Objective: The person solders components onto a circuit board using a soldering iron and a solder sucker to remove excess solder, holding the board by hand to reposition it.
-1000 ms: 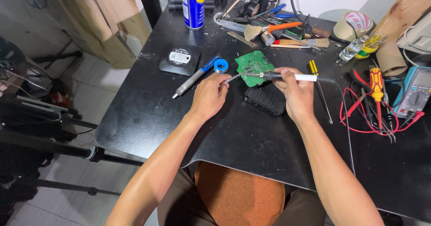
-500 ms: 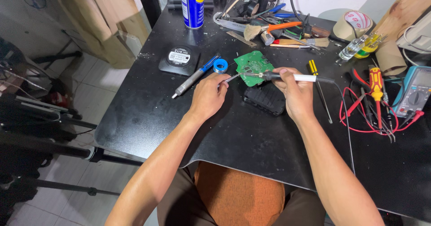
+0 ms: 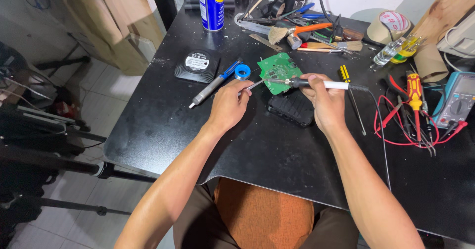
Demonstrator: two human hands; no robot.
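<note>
Fingers of the right hand (image 3: 324, 100) are closing around a soldering iron (image 3: 316, 84), its tip touching the green circuit board (image 3: 278, 71) lying mid-desk (image 3: 247, 150). Left hand (image 3: 228, 105) is pinching a thin metal tool (image 3: 253, 85) at the board's edge.

My left hand (image 3: 228, 104) and right hand (image 3: 324, 103) are both bare: I see no gloves, rings, watch or wristband. My forearms are uncovered along their whole visible length, with no sleeve edge in view on either side. At the lower edge of the frame my legs show in dark brown trousers (image 3: 193, 224), the fabric plain and unmarked. I can tell nothing of my upper garment, which lies outside the camera's view.
</note>
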